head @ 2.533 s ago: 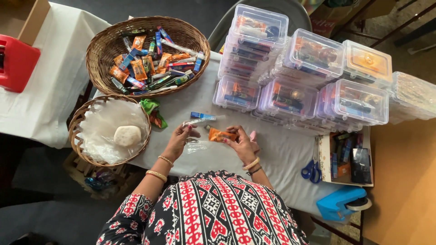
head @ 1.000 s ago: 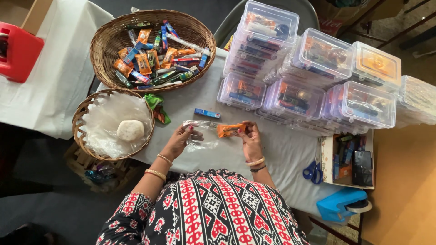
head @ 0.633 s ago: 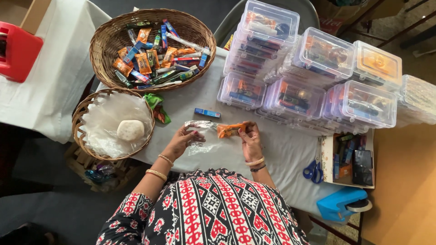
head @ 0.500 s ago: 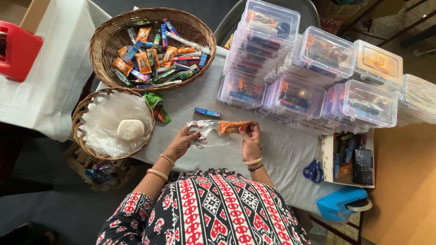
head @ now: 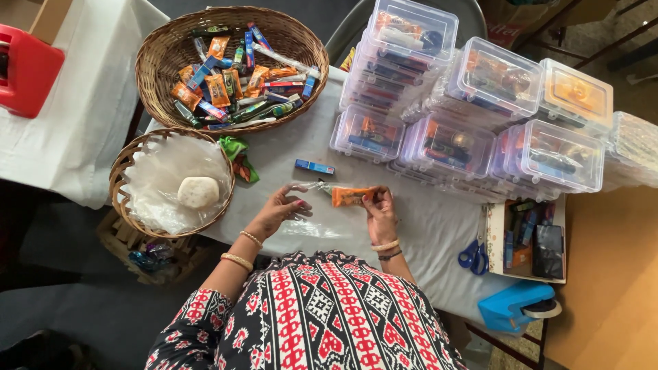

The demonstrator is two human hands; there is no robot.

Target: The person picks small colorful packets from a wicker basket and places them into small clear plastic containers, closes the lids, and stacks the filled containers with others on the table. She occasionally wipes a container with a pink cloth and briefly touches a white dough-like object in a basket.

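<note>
Now both hands pinch crinkly clear pouch (head: 317,186); glossy orange packet (head: 349,196).

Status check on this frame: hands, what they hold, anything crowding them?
Left hand pinches the clear bag. Right hand holds the orange packet at the bag's mouth. Blue packet lies just beyond, apart; nothing in the way.

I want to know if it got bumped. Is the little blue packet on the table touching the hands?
Apart. The head view shows the blue packet lying alone on the white tablecloth, with bare cloth between it and both hands below.
</note>
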